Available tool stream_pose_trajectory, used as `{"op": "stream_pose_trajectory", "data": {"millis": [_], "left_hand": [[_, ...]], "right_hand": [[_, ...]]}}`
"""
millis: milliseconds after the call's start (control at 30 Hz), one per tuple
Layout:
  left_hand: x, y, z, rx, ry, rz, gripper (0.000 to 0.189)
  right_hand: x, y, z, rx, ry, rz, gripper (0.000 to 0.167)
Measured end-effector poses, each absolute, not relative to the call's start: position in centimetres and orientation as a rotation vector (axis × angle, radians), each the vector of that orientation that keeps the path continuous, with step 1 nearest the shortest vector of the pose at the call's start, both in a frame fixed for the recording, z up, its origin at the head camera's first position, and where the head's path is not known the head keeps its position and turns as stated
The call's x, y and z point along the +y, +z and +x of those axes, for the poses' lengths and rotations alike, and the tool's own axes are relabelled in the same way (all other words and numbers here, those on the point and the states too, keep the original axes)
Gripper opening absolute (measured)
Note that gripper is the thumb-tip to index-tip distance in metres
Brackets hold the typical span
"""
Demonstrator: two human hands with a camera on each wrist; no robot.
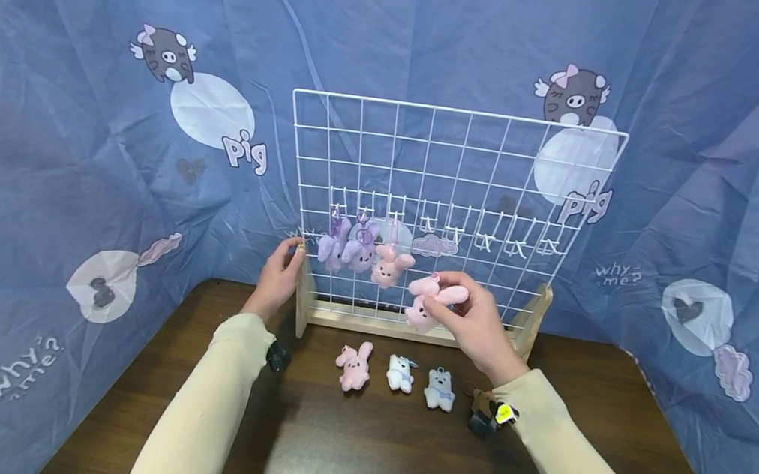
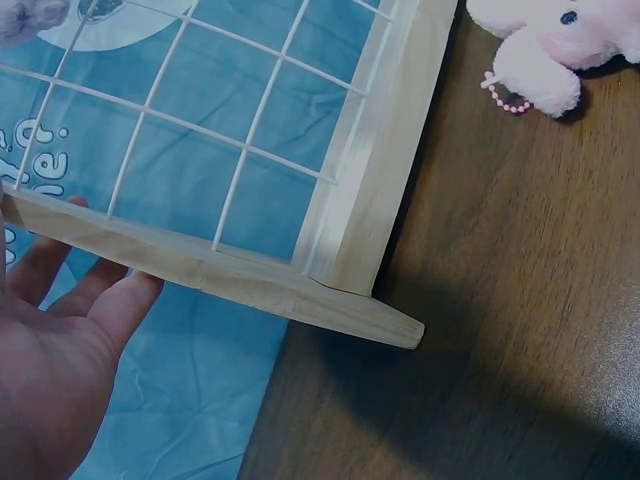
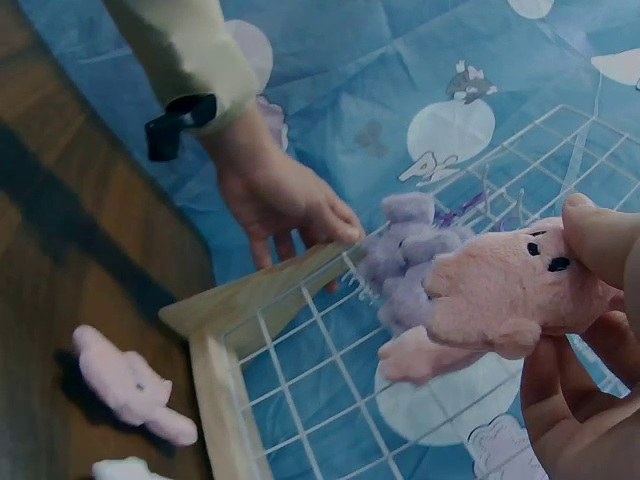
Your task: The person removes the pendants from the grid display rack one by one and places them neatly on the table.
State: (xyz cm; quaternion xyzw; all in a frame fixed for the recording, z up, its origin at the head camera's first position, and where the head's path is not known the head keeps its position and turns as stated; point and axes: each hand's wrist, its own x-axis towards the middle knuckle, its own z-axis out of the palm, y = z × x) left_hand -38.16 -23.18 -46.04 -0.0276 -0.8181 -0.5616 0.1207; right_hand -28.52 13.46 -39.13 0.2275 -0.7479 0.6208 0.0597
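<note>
My left hand [image 1: 279, 277] grips the left wooden upright of a white wire grid rack [image 1: 378, 326], fingers behind the wood. In front of the grid, my right hand [image 1: 480, 321] pinches a pink bunny plush keychain [image 1: 422, 312] between thumb and fingers. The right wrist view shows this plush [image 3: 500, 285] with its dark eyes near the thumb. Two purple plush keychains [image 1: 333, 253] and a pink bunny keychain [image 1: 389, 266] hang from hooks on the grid's left part, left of the held one.
More white hooks [image 1: 484, 242] line the grid to the right. On the brown table [image 1: 334, 444] lie another pink bunny [image 1: 355, 370], two white bear keychains [image 1: 400, 373] and a brown plush [image 1: 482, 398], partly hidden by the right wrist camera. Blue printed cloth surrounds the table.
</note>
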Motion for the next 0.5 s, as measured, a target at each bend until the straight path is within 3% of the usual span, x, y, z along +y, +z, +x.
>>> {"op": "stream_pose_trajectory", "data": {"millis": [500], "left_hand": [[-23.2, -46.0, -38.0, -2.403, -1.652, -0.070, 0.046]], "right_hand": [[16.2, -43.5, -27.5, -2.387, 1.888, 0.621, 0.035]]}}
